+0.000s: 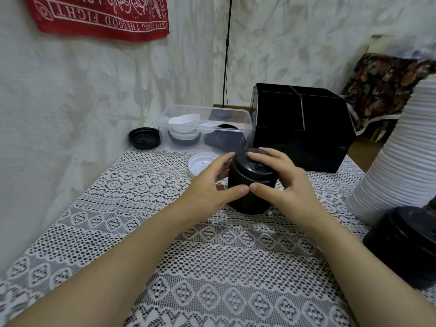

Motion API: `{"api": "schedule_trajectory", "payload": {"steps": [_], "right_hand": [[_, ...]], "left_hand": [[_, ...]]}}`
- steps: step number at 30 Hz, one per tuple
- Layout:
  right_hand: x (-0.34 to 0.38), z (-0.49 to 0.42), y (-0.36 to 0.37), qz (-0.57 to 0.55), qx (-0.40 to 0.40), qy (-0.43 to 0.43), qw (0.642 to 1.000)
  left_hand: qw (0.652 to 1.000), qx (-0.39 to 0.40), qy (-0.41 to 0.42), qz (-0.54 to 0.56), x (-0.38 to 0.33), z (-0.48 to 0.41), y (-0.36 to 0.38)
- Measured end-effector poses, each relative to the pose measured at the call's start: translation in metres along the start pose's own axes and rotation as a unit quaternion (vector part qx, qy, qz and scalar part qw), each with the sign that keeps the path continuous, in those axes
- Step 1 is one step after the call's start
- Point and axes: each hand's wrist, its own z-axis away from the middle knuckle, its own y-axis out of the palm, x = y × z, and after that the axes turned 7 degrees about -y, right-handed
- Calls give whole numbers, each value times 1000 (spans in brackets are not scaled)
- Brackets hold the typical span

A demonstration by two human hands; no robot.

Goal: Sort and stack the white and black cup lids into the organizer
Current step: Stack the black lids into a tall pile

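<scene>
Red banner (101,17) read "THE GOOD FIGHT" inverted, left hand (207,185) and right hand (283,182) clasped black lid stack (250,201) at table (212,267) centre

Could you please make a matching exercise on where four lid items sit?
1. central black lid stack
2. single white lid
3. single black lid
4. tall white lid stack

A. at the lace cloth's right edge
B. left of the clear tub
C. gripped by left hand and right hand
D. on the lace cloth before the clear tub

Pairs: 1-C, 2-D, 3-B, 4-A
</scene>
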Motion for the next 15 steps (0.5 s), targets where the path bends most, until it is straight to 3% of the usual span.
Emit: {"api": "schedule_trajectory", "payload": {"steps": [15], "right_hand": [[0, -4, 2, 15, 15, 27, 999]], "left_hand": [[997, -10, -8, 73, -8, -6, 4]]}}
